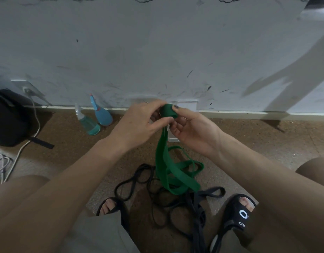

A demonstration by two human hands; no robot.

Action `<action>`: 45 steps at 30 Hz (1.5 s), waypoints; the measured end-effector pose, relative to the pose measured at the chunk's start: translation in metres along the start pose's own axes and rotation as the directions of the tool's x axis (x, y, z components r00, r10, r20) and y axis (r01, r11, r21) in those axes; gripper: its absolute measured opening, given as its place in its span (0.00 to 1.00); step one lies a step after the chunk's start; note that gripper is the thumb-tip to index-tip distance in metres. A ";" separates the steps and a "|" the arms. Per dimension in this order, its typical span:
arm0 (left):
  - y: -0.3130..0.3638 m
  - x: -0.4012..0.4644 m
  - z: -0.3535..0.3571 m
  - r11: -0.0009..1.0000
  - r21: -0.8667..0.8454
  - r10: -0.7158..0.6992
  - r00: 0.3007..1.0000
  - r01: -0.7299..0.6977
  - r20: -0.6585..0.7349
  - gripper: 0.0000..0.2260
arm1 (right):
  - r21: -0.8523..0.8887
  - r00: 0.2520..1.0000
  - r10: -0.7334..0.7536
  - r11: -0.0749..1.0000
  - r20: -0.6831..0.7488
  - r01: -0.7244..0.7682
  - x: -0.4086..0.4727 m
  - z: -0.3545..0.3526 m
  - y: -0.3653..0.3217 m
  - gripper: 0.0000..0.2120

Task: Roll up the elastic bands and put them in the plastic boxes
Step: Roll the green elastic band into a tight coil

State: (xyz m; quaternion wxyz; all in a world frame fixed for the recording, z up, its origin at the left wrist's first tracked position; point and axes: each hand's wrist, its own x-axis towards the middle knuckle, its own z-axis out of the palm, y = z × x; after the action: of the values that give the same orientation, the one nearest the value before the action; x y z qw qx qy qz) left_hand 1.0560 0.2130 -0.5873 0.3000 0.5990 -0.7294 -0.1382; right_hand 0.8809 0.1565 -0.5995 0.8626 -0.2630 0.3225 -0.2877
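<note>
A wide green elastic band [168,167] is partly wound into a small roll at its top end. My left hand [139,123] and my right hand [192,128] both pinch that roll, held in the air in front of the wall. The band's loose length hangs down and piles on the floor between my feet. Several black elastic bands [157,199] lie tangled on the floor under it. A clear plastic box [173,136] shows partly behind my right hand, mostly hidden.
Two blue spray bottles [95,118] lie on the brown floor by the white wall's skirting. A black bag [8,121] and white cables [20,150] sit at the left. My feet in black sandals [238,216] flank the bands.
</note>
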 end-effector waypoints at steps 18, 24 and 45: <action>0.007 -0.002 0.008 0.956 0.279 0.071 0.993 -0.094 0.090 0.15 | -0.764 0.949 -0.283 0.640 -0.138 0.079 -0.006 0.003 0.002 0.08; 0.002 -0.002 0.008 0.989 0.145 -0.004 0.999 0.011 -0.052 0.17 | -0.641 0.971 -0.214 0.761 -0.107 0.097 -0.002 0.001 -0.004 0.11; 0.001 0.001 0.003 0.999 -0.043 -0.019 0.996 0.015 -0.091 0.15 | -0.303 0.996 -0.068 0.950 0.051 0.080 -0.001 -0.006 -0.009 0.22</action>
State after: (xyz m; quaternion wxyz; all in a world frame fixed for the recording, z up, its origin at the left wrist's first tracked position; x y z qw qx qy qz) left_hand 1.0532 0.2118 -0.5889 0.3445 0.6044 -0.7068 -0.1284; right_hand 0.8726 0.1496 -0.5975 0.8065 -0.4105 0.3358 -0.2612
